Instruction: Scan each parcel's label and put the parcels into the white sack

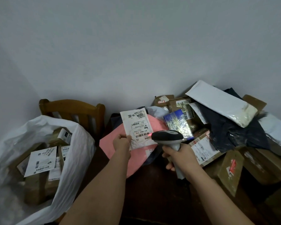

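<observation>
Head view, past the wrists: small white labelled parcel (137,127) pinched at its lower left corner in left-hand grip (122,142), upright above pink mailer (120,149), scanner (168,137) clenched in right-hand grip (179,154) just right, white sack (81,143) gaping lower left, nearer left hand.

Left hand (122,142) holds white parcel (136,127); right hand (180,154) aims scanner (168,137).
</observation>
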